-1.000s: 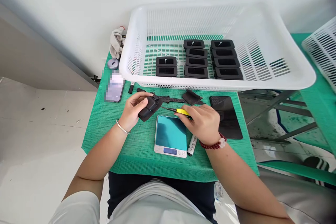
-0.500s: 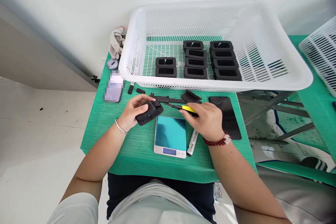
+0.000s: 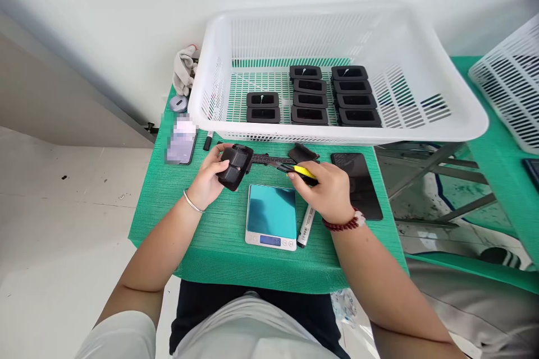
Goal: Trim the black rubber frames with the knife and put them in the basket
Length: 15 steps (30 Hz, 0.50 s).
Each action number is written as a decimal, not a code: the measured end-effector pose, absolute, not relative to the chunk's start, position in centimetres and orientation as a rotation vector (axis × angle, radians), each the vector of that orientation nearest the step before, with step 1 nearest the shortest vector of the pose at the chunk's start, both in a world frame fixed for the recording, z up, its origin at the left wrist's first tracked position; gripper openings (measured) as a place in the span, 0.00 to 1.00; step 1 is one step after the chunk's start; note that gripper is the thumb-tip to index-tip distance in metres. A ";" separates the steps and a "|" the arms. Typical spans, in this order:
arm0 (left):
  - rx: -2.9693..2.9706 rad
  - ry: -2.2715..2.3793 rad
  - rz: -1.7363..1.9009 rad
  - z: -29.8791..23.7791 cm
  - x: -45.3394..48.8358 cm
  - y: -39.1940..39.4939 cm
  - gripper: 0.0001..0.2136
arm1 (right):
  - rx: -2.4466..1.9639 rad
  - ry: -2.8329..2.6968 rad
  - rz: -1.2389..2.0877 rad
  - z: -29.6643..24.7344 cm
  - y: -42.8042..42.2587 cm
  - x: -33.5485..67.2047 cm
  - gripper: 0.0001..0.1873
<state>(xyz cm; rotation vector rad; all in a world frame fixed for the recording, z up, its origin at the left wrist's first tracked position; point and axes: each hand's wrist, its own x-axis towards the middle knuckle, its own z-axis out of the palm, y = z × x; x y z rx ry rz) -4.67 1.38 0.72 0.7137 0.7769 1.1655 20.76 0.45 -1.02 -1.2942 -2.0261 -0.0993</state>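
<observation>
Well, two hands were busy over one green surface (image 3: pixel 162 202). The left hand (image 3: pixel 206 175) had its fingers closed around one black part (image 3: pixel 236 167), held up and tilted, to the far left of one scale (image 3: pixel 272 213). The right hand (image 3: pixel 332 188) was curled around one yellow and black cutter (image 3: pixel 303 170), and its tip pointed left, near the part but apart from it. One white marker (image 3: pixel 306 225) lay just right of the scale, and one flat black device (image 3: pixel 362 188) lay farther right. Past the hands were one long caliper (image 3: pixel 263 159) and one dark floppy piece (image 3: pixel 302 152). At the far left were one phone (image 3: pixel 180 148) and one round gray case (image 3: pixel 178 104). One big white basket (image 3: pixel 337 133) stood on the far side and had ten black frames (image 3: pixel 310 100) in it: two left, four middle, four right.
</observation>
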 end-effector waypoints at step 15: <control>0.825 0.880 1.026 0.6 -4.4 1.3 0.24 | -1.171 -2.134 -0.131 -0.8 0.4 21.1 0.13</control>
